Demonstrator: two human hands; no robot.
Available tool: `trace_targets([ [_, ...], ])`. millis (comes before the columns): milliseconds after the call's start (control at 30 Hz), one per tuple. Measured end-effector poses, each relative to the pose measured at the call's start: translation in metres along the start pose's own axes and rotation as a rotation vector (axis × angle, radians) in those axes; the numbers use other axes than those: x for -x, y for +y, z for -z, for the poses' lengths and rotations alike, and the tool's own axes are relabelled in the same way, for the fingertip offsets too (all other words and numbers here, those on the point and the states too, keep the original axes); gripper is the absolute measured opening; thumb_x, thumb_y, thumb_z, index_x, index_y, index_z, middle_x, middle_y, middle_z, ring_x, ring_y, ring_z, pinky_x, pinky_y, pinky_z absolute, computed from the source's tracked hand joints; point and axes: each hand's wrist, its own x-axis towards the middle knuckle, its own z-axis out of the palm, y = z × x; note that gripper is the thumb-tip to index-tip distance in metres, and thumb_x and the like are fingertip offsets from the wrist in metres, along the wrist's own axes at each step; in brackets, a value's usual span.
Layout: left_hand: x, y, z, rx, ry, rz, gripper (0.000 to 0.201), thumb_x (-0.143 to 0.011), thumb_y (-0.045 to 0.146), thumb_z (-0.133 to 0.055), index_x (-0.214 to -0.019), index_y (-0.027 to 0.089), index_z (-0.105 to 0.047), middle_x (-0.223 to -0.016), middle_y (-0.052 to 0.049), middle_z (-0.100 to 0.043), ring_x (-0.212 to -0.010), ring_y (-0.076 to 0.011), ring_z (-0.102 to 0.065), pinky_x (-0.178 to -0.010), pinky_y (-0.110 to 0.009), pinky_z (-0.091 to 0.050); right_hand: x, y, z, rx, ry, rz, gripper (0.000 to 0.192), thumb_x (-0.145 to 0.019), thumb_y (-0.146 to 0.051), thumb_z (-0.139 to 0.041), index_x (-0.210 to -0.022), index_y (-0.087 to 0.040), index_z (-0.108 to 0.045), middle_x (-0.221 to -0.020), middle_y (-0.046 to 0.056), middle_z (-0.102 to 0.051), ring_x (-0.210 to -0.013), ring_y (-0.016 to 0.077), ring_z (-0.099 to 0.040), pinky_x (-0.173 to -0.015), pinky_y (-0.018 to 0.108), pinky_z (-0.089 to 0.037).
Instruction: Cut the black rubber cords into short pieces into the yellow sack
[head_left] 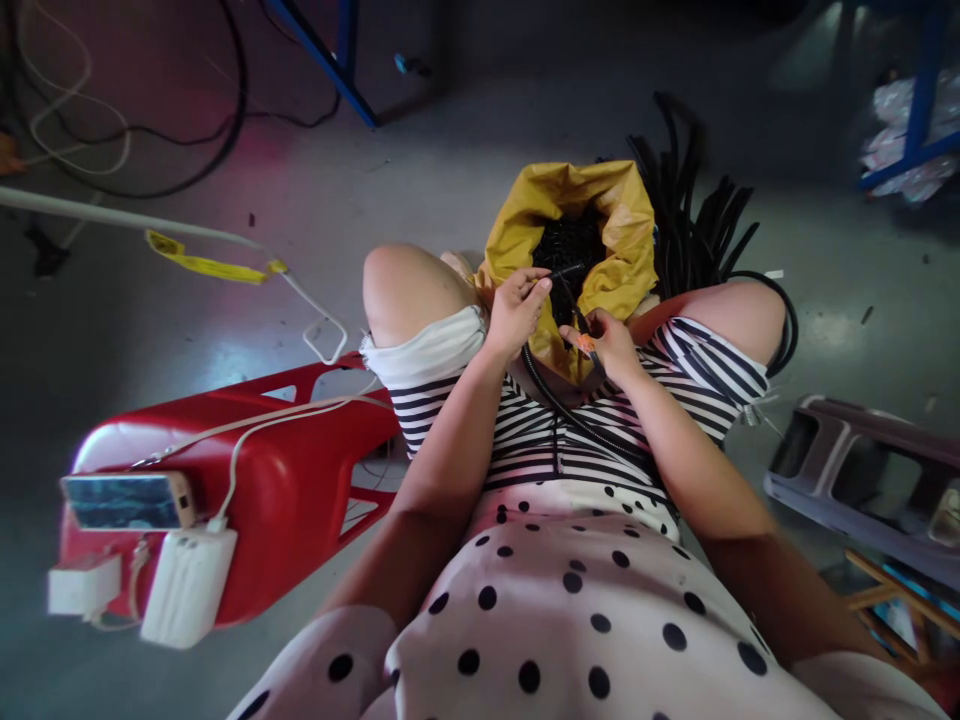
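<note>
A yellow bag stands open between my knees, filled with small black parts. My left hand is at the bag's near rim, fingers pinching a thin black piece. My right hand holds a small orange part together with a black corrugated tube that curves down across my lap. The two hands are a few centimetres apart, both over the bag's mouth.
A bundle of black tubes lies behind the bag. A red plastic stool at my left carries a phone and white power banks with cables. A grey pallet is at right. Cables trail on the floor.
</note>
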Motion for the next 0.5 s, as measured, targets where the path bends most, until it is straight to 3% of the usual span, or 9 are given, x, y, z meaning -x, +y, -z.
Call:
trace_targets([
  [500, -0.003, -0.008, 0.001, -0.015, 0.023, -0.02, 0.024, -0.096, 0.031, -0.089, -0.101, 0.021, -0.067, -0.061, 0.01, -0.047, -0.045, -0.0031, -0.033, -0.043, -0.015, -0.026, -0.004, 0.012, -0.006, -0.124, 0.009, -0.058, 0.07, -0.072, -0.085, -0.083, -0.076, -0.028, -0.044, -0.068, -0.003, -0.047, -0.065, 0.0169, -0.048, -0.055, 0.029, -0.044],
])
